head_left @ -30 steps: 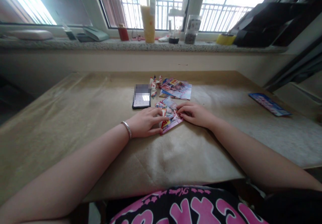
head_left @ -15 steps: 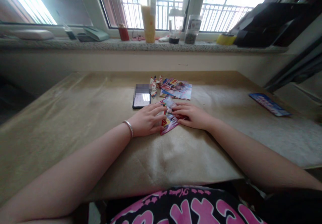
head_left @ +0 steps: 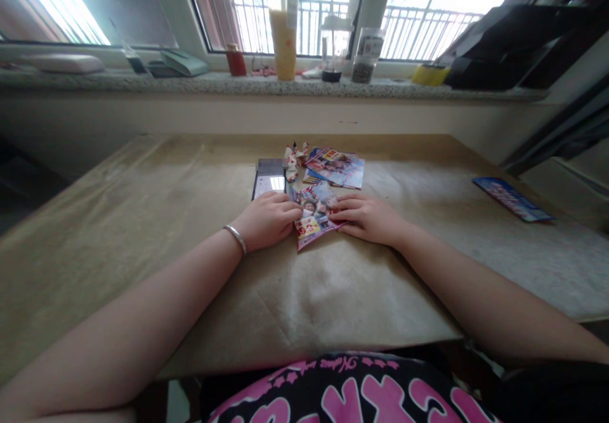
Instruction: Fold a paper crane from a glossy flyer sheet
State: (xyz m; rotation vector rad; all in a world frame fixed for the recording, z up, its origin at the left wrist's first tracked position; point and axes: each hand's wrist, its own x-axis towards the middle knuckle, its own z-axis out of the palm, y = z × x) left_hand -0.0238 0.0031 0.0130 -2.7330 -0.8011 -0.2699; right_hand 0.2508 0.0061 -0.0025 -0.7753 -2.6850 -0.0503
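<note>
A colourful printed sheet of paper (head_left: pixel 314 210), folded with pointed corners, lies on the table between my hands. At its left edge my left hand (head_left: pixel 269 220), with a silver bangle on the wrist, has its fingers closed together on the paper; the thumb is mostly hidden. My right hand (head_left: pixel 364 217) rests on the sheet's right side, fingers stretched out and slightly apart. Just beyond my left hand lies a phone (head_left: pixel 269 182) with a lit screen. A small folded paper piece (head_left: pixel 292 160) with striped points stands behind the sheet.
Several printed sheets (head_left: pixel 340 169) are stacked behind my right hand. A blue printed packet or booklet (head_left: pixel 511 200) lies far right. On the windowsill (head_left: pixel 228 85) stand a tall yellow cup (head_left: pixel 284 42), a red jar (head_left: pixel 235 61), clear containers and a black bag (head_left: pixel 495 61).
My left hand has drawn back leftward from the top of the sheet to its left edge, uncovering more print and now overlapping the phone's lower edge. My right hand stays nearly still.
</note>
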